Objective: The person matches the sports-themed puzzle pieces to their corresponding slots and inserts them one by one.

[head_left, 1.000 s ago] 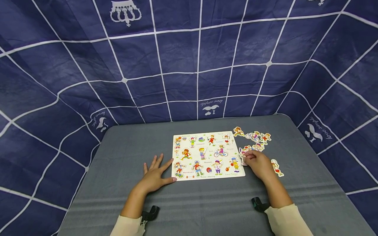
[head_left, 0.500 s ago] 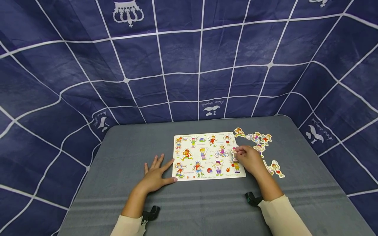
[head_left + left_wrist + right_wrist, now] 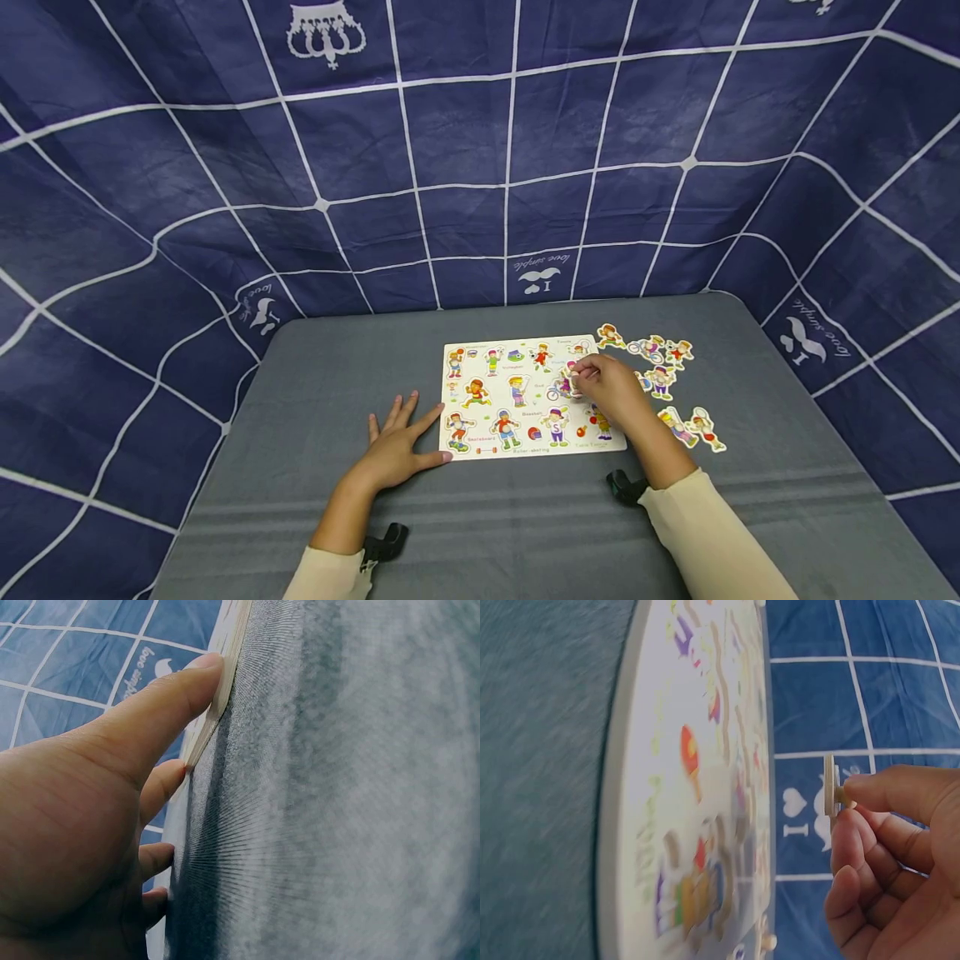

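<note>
A white puzzle board [image 3: 495, 396] printed with children playing sports lies flat on the table. My left hand [image 3: 397, 450] rests beside it with fingers spread, thumb and index finger touching its left edge; the left wrist view has the thumb [image 3: 180, 686] against that edge. Above the board's right part, my right hand [image 3: 615, 396] pinches a small puzzle piece by its peg. Edge-on in the right wrist view, this piece [image 3: 829, 787] is held clear of the board, its peg [image 3: 843, 796] between thumb and finger. Its picture is mostly hidden by the fingers in the head view.
Several loose puzzle pieces lie right of the board, among them a runner [image 3: 611, 336], a cyclist [image 3: 647, 348] and a tennis player [image 3: 705, 429]. A grey cloth [image 3: 510, 525] covers the table. Blue checked curtain [image 3: 450, 217] hangs behind and at the sides.
My right hand has lifted the puzzle piece from beside the board's right edge and carried it left over the board. The left hand keeps its place.
</note>
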Motion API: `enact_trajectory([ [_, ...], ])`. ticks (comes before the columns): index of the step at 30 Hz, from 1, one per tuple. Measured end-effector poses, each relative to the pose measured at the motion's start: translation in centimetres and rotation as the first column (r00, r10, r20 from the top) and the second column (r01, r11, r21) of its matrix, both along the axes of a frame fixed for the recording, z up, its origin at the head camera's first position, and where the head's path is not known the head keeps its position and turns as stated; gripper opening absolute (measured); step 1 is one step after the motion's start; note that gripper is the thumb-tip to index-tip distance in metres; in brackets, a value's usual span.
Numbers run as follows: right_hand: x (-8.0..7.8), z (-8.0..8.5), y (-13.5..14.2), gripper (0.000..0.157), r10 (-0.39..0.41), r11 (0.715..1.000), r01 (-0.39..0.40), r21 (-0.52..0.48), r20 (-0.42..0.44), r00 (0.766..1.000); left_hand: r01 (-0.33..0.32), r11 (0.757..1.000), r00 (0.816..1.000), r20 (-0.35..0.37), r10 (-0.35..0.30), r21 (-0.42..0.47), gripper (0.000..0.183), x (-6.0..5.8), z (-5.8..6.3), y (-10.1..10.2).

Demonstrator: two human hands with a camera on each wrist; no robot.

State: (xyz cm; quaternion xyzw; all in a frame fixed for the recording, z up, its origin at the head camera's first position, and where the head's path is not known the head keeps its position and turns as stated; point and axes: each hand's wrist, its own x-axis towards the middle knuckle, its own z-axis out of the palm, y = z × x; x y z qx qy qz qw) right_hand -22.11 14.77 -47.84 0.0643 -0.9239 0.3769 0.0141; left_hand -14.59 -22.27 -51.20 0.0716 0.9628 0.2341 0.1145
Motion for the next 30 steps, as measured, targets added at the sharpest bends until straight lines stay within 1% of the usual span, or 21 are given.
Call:
enact_trajectory([
  [8, -0.9, 0.5, -1.8, 0.011, 0.028, 1.000, -0.028, 0.006, -0.034, 0.999, -0.001, 1.000, 1.000, 0.007, 0.001, 0.010, 0.087, 0.0, -0.1, 0.0],
  [13, -1.4, 0.8, -3.2, 0.010, 0.050, 0.999, -0.050, 0.011, -0.025, 0.998, 0.000, 1.000, 1.000, 0.004, 0.000, 0.015, 0.087, 0.0, -0.1, 0.0],
  [19, -2.1, 1.3, -5.0, 0.010, 0.072, 0.997, -0.072, 0.040, -0.015, 0.997, 0.004, 1.000, 1.000, -0.005, -0.004, 0.008, 0.087, 0.0, -0.2, -0.1],
  [22, -2.5, 1.2, -5.7, 0.009, 0.090, 0.995, -0.089, 0.046, -0.017, 0.996, 0.006, 1.000, 1.000, 0.001, -0.006, 0.007, 0.087, 0.0, -0.2, 0.0],
  [30, -3.9, 0.7, -7.3, 0.010, 0.123, 0.992, -0.122, 0.034, -0.024, 0.992, 0.005, 1.000, 1.000, -0.010, -0.005, 0.024, 0.086, 0.1, 0.2, 0.1],
])
